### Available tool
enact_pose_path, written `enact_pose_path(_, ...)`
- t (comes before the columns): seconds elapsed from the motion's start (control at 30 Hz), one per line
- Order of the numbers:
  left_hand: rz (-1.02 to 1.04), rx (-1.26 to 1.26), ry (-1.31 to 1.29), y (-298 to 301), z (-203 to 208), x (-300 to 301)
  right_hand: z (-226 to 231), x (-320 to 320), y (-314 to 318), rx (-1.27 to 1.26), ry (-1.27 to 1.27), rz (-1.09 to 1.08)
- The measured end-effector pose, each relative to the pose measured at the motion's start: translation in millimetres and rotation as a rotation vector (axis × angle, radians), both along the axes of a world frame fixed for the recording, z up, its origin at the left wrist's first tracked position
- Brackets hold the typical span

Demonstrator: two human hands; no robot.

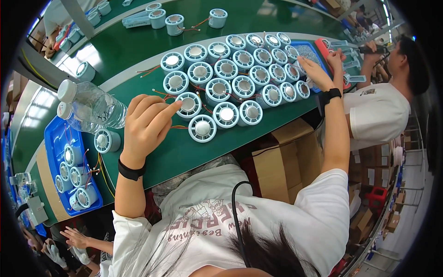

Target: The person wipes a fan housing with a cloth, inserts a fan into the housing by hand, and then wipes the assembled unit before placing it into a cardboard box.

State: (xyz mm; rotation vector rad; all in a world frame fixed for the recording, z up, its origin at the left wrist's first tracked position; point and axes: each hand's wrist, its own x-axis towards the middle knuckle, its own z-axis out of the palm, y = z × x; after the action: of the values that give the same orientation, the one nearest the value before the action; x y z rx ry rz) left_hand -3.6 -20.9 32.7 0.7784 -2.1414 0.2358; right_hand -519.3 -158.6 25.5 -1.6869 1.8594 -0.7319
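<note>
Green counter curves through a workshop, with stacked cartons between 3 and 4 o'clock bearing white labels too small to read. Pale-blue cylinders, each with a slotted rim and a metal disc, stand in close rows on it from 11 to 1 o'clock, thin coloured wires trailing from several. At 9 o'clock the left hand reaches over the pack's left edge, its index finger stretched to the rim of one cylinder, the other fingers loosely bent; I cannot tell whether they touch or pinch it. At 2 o'clock the right hand holds its fingers straight and close together, over the pack's right end beside a blue tray of small bits. Past it, a co-worker holds a dark tool. Between 9 and 10 o'clock lie clear bottles, one marked in black; below them, a blue bin holds more cylinders. Dark print marks a pale handle at 11 o'clock; maroon lettering and a drawing cover the white shirt at 6.
</note>
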Motion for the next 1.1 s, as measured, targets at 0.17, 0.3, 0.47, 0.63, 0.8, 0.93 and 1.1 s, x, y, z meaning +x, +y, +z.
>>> enact_pose_path(0.17, 0.038, -0.003, 0.024, -6, -3, 3, 38, -12, -32, 0.17, 0.489, 0.118)
enact_pose_path(0.3, 0.114, 0.025, 0.027, -6, -7, 7, 89, 42, -67, -0.209, 0.625, 0.121)
enact_pose_path(0.47, 0.195, 0.108, 0.001, -4, -13, 10, 98, 137, -150, -0.24, 0.757, 0.427)
enact_pose_path(0.63, 0.183, 0.105, 0.017, -4, -18, 8, 41, 182, -212, -0.273, 0.864, 0.685)
enact_pose_path(0.8, 0.201, 0.159, 0.012, 1, -19, 10, 18, 198, -230, -0.068, 0.789, 0.665)
enact_pose_path(0.93, 0.142, 0.097, 0.072, -5, -13, 9, 51, 198, -191, -0.237, 0.55, 0.752)
enact_pose_path(1.1, 0.172, -0.092, 0.198, -3, -12, 8, 108, 259, -67, -0.061, 0.213, 0.847)
